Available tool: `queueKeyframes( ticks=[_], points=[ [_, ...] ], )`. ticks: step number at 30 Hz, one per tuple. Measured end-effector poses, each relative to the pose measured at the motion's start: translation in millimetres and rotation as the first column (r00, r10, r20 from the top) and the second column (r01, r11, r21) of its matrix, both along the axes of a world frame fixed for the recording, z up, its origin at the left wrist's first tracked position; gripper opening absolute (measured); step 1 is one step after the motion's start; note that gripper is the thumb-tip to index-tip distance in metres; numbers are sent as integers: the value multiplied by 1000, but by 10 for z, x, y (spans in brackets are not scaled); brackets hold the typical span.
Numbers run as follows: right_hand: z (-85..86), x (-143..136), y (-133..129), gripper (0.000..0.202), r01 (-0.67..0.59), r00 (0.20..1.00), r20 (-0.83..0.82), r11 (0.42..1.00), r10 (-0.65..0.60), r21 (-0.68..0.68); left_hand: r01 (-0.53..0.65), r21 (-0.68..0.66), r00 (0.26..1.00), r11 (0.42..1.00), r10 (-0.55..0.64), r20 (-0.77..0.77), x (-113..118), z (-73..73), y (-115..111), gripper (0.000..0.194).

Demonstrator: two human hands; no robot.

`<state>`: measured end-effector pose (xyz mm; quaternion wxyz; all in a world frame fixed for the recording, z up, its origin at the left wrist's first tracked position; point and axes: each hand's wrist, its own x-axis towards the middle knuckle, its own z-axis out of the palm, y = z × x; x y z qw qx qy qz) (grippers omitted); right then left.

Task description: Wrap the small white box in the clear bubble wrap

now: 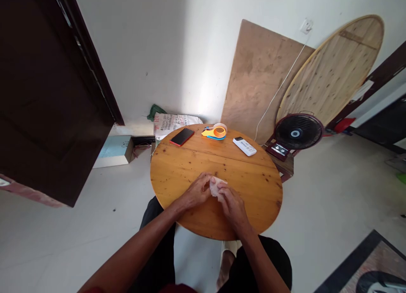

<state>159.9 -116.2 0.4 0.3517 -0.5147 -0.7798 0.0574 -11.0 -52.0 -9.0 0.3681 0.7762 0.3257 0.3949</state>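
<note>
Over the near middle of the round wooden table (pixel 190 166), both hands hold a small, crumpled white tissue (pixel 216 189). My left hand (pixel 198 190) pinches its left edge, with the fingers closed. On the opposite side, my right hand (pixel 234 205) grips it between thumb and fingers. Part of the tissue is hidden behind the right fingers. Farther back on the tabletop lie a phone with a red edge (pixel 182 137), an orange and blue tape dispenser (pixel 215 132) with a roll of clear tape, and a white device with a small dark screen (pixel 244 146).
An electric fan (pixel 296 133) stands on a small wooden stool (pixel 287 166) right of the table. Behind it, a round wooden tabletop (pixel 336 69) and a brown board (pixel 260 73) lean on the wall. A printed sack (pixel 174 123), a box (pixel 116 151) and a dark door (pixel 47 90) are leftward.
</note>
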Motion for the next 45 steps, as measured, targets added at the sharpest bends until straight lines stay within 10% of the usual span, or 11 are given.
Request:
queueKeyframes(
  ticks=[7, 18, 27, 35, 41, 45],
  points=[
    [-108, -6, -7, 32, -17, 985, 172, 987, -10, 158, 92, 90, 986, 992, -78, -147, -194, -18, -12, 48],
    [-192, -42, 18, 31, 24, 966, 245, 975, -79, 221, 120, 54, 990, 991, -115, -87, -27, -59, 129, 29],
    [191, 60, 189, 25, -53, 933, -354, 949, -64, -311, 0, -367, 1000, 930, -8, -19, 80, 68, 110, 29],
    [11, 73, 260, 68, -162, 790, -592, 875, -162, -456, -74, -389, 997, 918, 75, -14, 138, 107, 184, 30],
    [-42, 55, 353, 71, -140, 778, -599, 876, -192, -462, 391, -498, 880, 774, -155, 450, 115, 136, 126, 50],
    [-59, 41, 377, 66, -120, 765, -618, 903, -181, -413, 475, -535, 832, 699, -158, 532, 126, 124, 145, 54]
  ],
)
